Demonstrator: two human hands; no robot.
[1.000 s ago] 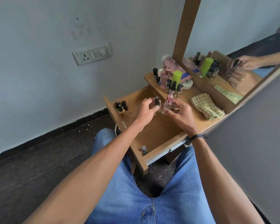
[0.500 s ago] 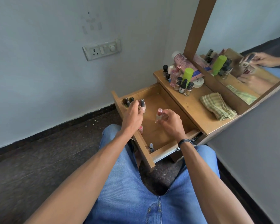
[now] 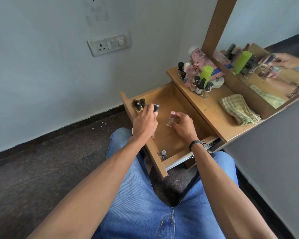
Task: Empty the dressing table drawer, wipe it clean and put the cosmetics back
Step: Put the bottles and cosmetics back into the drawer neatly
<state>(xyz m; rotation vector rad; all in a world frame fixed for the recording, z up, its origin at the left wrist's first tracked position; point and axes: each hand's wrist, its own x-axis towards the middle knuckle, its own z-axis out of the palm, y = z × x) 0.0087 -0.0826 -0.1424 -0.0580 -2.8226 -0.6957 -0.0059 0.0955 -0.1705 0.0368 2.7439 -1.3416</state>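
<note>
The wooden drawer (image 3: 164, 95) of the dressing table stands pulled out over my knees. My left hand (image 3: 145, 122) holds a black-capped nail polish bottle (image 3: 156, 108) near the drawer's far left corner, beside three black-capped bottles (image 3: 139, 104) standing there. My right hand (image 3: 183, 125) pinches a small clear perfume bottle with a pink cap (image 3: 171, 118) over the drawer's middle. One small bottle (image 3: 163, 154) stands alone in the near corner. More cosmetics (image 3: 198, 81) crowd the tabletop's far end, with a green tube (image 3: 206, 73) among them.
A folded green checked cloth (image 3: 238, 108) lies on the tabletop (image 3: 209, 107) to the right of the drawer. The mirror (image 3: 269, 49) rises behind it. A wall socket (image 3: 109, 43) sits on the wall at left. Dark floor lies to the left of my knees.
Both hands have come down from the tabletop edge into the drawer, each carrying its bottle. The left hand moved toward the far left corner with the black-capped bottle.
</note>
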